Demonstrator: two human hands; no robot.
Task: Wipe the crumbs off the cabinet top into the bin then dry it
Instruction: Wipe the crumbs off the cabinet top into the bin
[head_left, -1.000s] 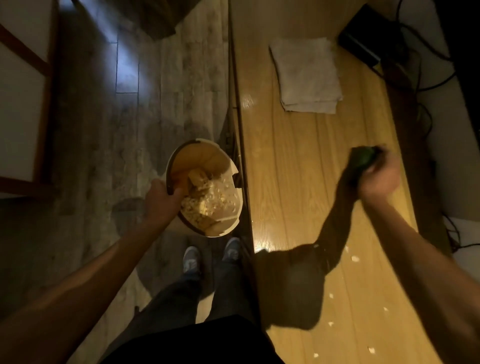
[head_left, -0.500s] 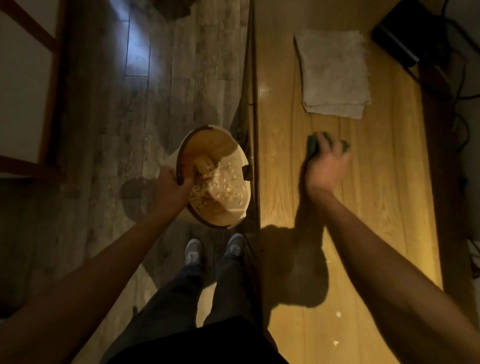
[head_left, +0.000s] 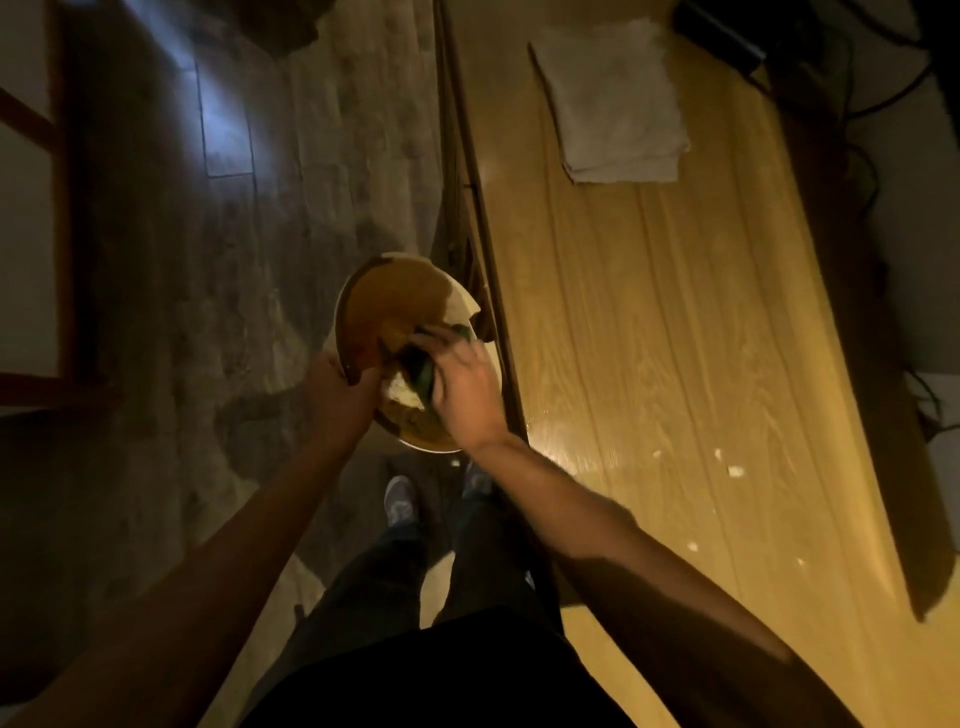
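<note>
A round pale bin (head_left: 363, 291) hangs just left of the wooden cabinet top (head_left: 675, 338), level with its front edge. My left hand (head_left: 337, 395) grips the bin's near rim. My right hand (head_left: 462, 384) is over the bin's mouth, closed around a dark green sponge (head_left: 423, 364). Pale scraps show in the bin under the sponge. Several white crumbs (head_left: 735, 471) lie on the cabinet top to the right of my right forearm. A folded grey cloth (head_left: 613, 98) rests at the far end of the top.
A dark box (head_left: 722, 26) and black cables (head_left: 872, 171) sit along the back right of the cabinet. The wood-pattern floor (head_left: 234, 260) spreads to the left. My shoes (head_left: 400, 501) stand below the bin beside the cabinet front.
My right hand swept the sponge from the back of the cabinet top leftward across it and off its edge, over the bin. My left hand kept holding the bin.
</note>
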